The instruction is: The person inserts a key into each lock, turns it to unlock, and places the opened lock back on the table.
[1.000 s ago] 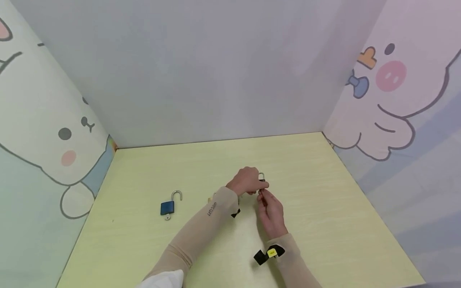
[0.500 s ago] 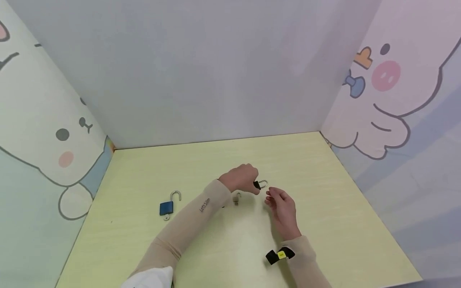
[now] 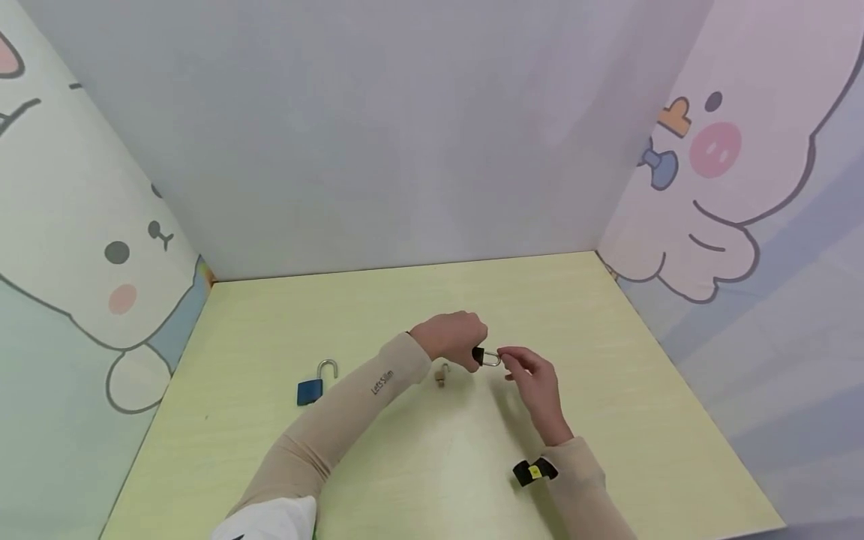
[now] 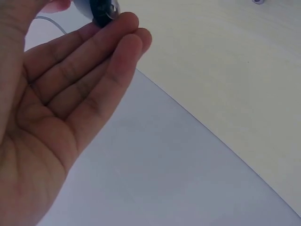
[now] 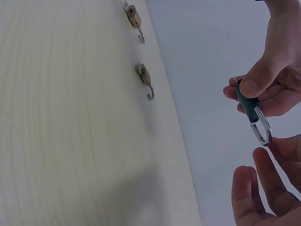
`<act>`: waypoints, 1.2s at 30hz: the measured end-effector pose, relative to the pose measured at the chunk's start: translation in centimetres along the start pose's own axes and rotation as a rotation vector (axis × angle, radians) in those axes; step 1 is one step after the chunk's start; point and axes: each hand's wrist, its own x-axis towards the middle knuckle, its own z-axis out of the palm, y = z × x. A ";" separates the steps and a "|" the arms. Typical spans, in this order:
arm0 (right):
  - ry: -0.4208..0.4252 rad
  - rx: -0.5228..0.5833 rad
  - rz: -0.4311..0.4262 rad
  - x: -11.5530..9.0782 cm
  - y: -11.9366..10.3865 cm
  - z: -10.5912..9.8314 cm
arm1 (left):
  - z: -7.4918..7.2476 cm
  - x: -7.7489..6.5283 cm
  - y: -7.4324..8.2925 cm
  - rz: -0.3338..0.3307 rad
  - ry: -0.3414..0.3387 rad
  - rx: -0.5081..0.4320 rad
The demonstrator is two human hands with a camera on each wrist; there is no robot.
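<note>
A dark padlock with a silver shackle is held sideways above the table by my left hand. In the right wrist view, the left thumb lies along the padlock body and the fingers are behind it. My right hand reaches in from the right, index finger and thumb at the rounded end of the shackle. Its other fingers are loosely bent. Whether the shackle is latched I cannot tell. In the left wrist view, part of the padlock shows past my left fingers.
On the pale table a blue padlock lies at left with its shackle open. A small brass padlock lies below my left hand. Another brass padlock appears in the right wrist view. Walls stand behind and at both sides.
A second ago my right fingers were at the padlock's lower end. They drew away to the right, the padlock was turned sideways, and my right fingers now meet its shackle.
</note>
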 end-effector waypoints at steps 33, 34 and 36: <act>-0.036 -0.154 0.123 -0.6 0.8 -1.7 | 5.7 1.6 2.1 -0.363 0.307 -0.203; -0.034 -0.153 0.121 -0.6 0.8 -1.7 | 6.0 1.9 2.2 -0.376 0.315 -0.210; -0.032 -0.156 0.124 -0.6 0.8 -1.7 | 6.8 2.4 2.2 -0.399 0.326 -0.220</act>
